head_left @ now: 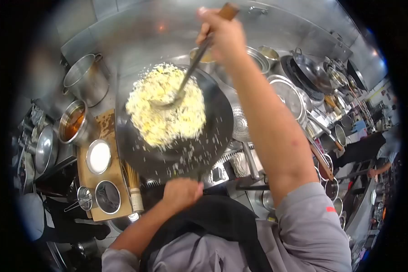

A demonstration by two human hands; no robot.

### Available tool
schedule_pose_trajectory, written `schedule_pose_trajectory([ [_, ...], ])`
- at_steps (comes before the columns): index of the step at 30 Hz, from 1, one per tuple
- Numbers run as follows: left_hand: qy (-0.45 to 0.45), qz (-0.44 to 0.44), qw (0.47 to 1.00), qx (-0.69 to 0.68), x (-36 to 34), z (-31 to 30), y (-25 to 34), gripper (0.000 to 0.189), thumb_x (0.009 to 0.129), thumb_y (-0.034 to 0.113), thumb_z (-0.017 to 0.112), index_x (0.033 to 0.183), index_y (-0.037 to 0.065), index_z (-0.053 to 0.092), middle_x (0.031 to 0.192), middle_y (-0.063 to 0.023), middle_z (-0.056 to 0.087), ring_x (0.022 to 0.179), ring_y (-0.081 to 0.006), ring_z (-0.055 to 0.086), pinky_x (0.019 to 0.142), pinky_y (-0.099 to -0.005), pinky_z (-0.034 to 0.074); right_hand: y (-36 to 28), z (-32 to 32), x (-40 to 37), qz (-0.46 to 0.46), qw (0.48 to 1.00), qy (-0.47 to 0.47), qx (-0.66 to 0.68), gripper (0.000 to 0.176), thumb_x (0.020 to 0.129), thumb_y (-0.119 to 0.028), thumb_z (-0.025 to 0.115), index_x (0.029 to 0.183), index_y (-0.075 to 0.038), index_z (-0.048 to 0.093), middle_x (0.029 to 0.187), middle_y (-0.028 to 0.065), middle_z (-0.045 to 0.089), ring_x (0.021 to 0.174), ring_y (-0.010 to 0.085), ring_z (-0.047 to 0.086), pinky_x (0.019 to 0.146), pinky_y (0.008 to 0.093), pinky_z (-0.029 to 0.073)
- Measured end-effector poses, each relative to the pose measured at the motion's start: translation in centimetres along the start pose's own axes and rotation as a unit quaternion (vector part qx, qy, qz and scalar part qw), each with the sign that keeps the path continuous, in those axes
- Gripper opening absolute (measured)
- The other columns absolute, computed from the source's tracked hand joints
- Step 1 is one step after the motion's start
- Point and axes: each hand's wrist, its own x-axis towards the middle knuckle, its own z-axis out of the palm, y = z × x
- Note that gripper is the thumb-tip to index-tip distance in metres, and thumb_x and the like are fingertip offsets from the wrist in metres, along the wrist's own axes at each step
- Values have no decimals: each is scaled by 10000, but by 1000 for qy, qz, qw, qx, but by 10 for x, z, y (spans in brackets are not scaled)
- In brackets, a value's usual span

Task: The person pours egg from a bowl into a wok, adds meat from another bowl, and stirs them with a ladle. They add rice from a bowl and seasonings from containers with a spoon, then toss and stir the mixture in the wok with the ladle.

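A large dark wok [177, 161] holds a heap of fried rice [167, 122] with yellow egg, and loose grains are scattered over its near side. My right hand [224, 36], raised high beyond the wok, is wrapped round the wooden-ended handle of a ladle [192, 68]. The ladle slants down and its bowl rests in the rice. Close to my body, my left hand [182, 194] is closed at the wok's near edge, on its handle; most of that handle is hidden by the fingers.
Left of the wok, a wooden board [106, 136] carries a bowl of white contents [98, 157], an empty-looking metal bowl [108, 197] and a bamboo brush [133, 186]. A tall pot [86, 81] stands behind. On the right lie a perforated skimmer [240, 124] and stacked woks [310, 72]. Other people stand at both sides.
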Motion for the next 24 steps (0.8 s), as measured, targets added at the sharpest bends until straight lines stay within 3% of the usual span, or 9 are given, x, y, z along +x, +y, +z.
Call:
schedule_pose_trajectory([
  [1,14,44,999,-17,-1,-21,8,349,882,358,648,628,119,655,654,-125,640,594,-328,628,569,-466,499,-22,4,6,-24,997,-48,64,221,946,-236,676,924,-29,604,616,31,547,476,156,527,474,327,452],
  [2,-66,-26,997,16,11,-40,11,366,878,373,645,614,120,642,652,-128,635,608,-332,637,584,-488,498,-38,8,4,-25,996,-56,70,221,946,-236,676,924,-29,604,616,31,547,476,156,527,474,327,452],
  [4,-40,-59,996,56,54,-46,-14,386,919,366,600,644,105,670,703,-130,679,675,-338,675,618,-477,523,-53,15,-31,-146,985,-77,43,310,1011,-320,565,875,-42,587,585,30,528,458,132,497,444,299,401],
  [8,6,-93,991,98,70,6,-44,407,930,371,588,640,97,667,682,-135,671,659,-350,666,605,-492,517,41,30,-54,-111,993,-50,-5,431,1030,-360,451,776,-31,565,493,35,456,405,141,441,415,297,353],
  [12,-93,-42,994,37,-5,-14,5,398,916,409,611,646,128,694,667,-128,681,615,-328,674,598,-461,542,-37,37,1,-57,998,-13,-8,442,1017,-371,447,759,-31,564,493,55,466,407,146,427,446,318,381],
  [15,-27,-32,996,76,24,-49,-2,375,909,402,622,666,122,680,673,-123,657,632,-337,660,580,-483,518,-90,49,-13,-96,991,-27,84,427,1017,-347,454,745,-36,558,485,57,462,394,141,423,427,309,372],
  [18,41,-40,997,54,71,-23,-38,399,924,389,596,662,91,639,668,-138,645,614,-367,633,561,-503,488,-2,45,-41,-196,973,-41,-110,404,1014,-321,465,743,-36,555,477,60,450,385,138,420,407,297,366],
  [20,77,-49,994,54,63,2,-44,420,929,388,594,638,88,627,638,-150,630,590,-383,620,560,-506,489,28,45,-48,-83,996,-32,-9,391,1004,-308,465,760,-23,575,474,62,450,381,143,417,401,294,368],
  [24,-129,-65,989,40,-5,-6,1,415,908,435,609,645,121,673,700,-134,673,663,-350,675,593,-486,533,-38,39,0,-75,996,-15,37,398,995,-307,461,747,-15,569,502,58,474,382,150,418,392,298,345],
])
